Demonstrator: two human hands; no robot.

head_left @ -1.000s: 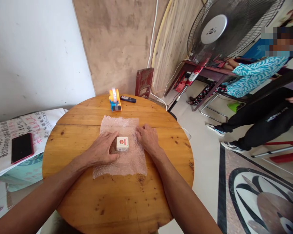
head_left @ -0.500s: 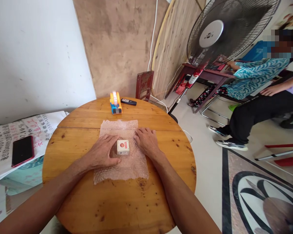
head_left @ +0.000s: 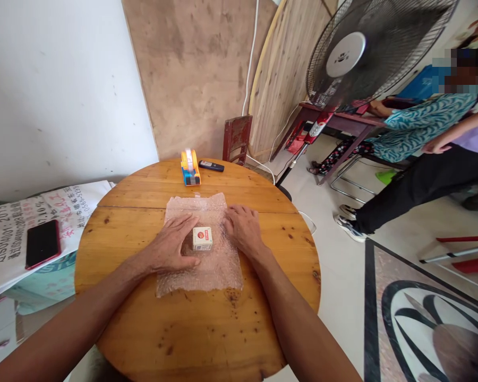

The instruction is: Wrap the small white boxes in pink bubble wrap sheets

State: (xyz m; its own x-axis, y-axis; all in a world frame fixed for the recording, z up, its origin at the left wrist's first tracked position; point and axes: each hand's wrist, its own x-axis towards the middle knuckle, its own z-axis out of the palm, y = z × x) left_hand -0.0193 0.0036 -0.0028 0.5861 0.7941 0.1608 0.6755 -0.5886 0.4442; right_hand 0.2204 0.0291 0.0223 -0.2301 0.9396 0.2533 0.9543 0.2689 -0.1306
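A small cream-coloured box (head_left: 202, 239) with a red round mark sits on a sheet of bubble wrap (head_left: 207, 276), which lies on a round wooden table (head_left: 175, 329). Spread over the sheet's left part is my left hand (head_left: 173, 245), its thumb held apart from the fingers. The thumb and fingertips are close to the box's left side. At the sheet's right edge, my right hand (head_left: 245, 229) has its fingers curled round the wrap, whose edge there is slightly raised. The fingertips are partly hidden.
An orange and blue tape dispenser (head_left: 190, 168) and a black remote-like object (head_left: 211, 166) stand at the table's far side. On the left, a phone (head_left: 43, 244) lies on printed sheets. A standing fan (head_left: 346, 55) and two people are at the right.
My right hand's fingers have curled in at the wrap's right edge, raising it slightly. My left hand and the box keep nearly the same places. One person's legs at the right have shifted.
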